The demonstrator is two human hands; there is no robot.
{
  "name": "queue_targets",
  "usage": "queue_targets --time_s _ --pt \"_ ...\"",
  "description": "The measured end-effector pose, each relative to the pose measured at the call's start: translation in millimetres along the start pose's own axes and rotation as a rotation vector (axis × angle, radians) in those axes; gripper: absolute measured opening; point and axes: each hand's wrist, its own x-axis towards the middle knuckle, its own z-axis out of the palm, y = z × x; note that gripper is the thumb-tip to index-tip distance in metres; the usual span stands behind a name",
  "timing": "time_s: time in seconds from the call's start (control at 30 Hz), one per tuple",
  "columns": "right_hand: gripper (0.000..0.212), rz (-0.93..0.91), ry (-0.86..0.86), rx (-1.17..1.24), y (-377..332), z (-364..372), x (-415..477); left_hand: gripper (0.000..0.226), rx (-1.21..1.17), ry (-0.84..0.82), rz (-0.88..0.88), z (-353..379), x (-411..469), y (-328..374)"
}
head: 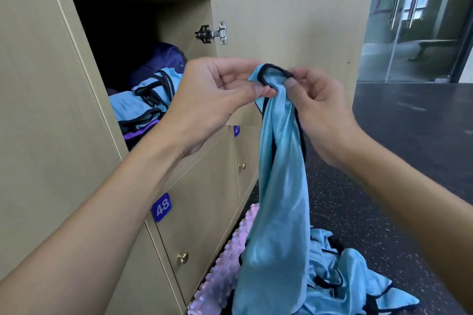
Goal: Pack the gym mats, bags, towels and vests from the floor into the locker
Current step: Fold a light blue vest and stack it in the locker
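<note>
While the locker (76, 59) stands open at upper left, the left hand (220, 92) and right hand (317, 105) pinch a hanging vest (279, 186) at centre frame.

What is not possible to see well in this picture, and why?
Head view:
- Locker interior: back lost in darkness.
- Purple item: partly behind folded vests and left hand.
- Pink mat: covered by held vest, cut off below.
- Floor vests: tangled, number unclear.

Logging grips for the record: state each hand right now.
Left hand: closed, fingers pinching the blue vest by its black-trimmed edge.
Right hand: closed, fingers pinching the same vest.
</note>
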Motion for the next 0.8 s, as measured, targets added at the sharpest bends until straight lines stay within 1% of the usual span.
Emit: queue_targets --time_s 0.07,0.17,0.23,0.27,0.3,0.37,0.4,0.47,0.53,0.6,0.67,0.73,0.8 --pt "0.016 0.049 -0.045 -0.067 4 -1 -1 0.018 0.122 0.051 0.043 3 -1 1" --pt "0.018 0.121 -0.092 -0.299 21 -1 -11 0.018 0.261 0.120 -0.002 9 -5 -8" --pt "0.024 0.077 -0.041 -0.408 23 1 -19 0.018 0.363 0.156 0.001 10 -3 -14" --pt "0.026 0.041 -0.014 -0.399 21 3 -22 0.015 0.414 0.172 0.019 8 -2 -16" --pt "0.026 0.025 -0.020 -0.326 18 4 -25 0.012 0.456 0.189 0.039 6 -1 -17" --pt "0.018 0.078 -0.130 -0.095 7 10 -31 0.013 0.511 0.220 0.061 4 0 -17" --pt "0.013 0.112 -0.194 -0.034 3 13 -34 0.016 0.524 0.233 0.061 3 0 -17" --pt "0.012 0.137 -0.247 -0.067 4 16 -39 0.020 0.526 0.247 0.049 4 0 -16" --pt "0.009 0.146 -0.212 -0.160 11 17 -41 0.024 0.507 0.229 0.042 4 1 -17" --pt "0.014 0.184 -0.197 -0.198 17 19 -42 0.025 0.514 0.187 0.038 3 2 -18" --pt "0.008 0.163 -0.207 -0.206 19 23 -42 0.023 0.540 0.134 0.024 1 2 -20" --pt "0.014 0.142 -0.157 -0.218 17 26 -40 0.023 0.559 0.071 0.002 -2 2 -21" --pt "0.022 0.164 -0.096 -0.202 14 23 -35 0.024 0.577 0.032 -0.021 -7 2 -22"
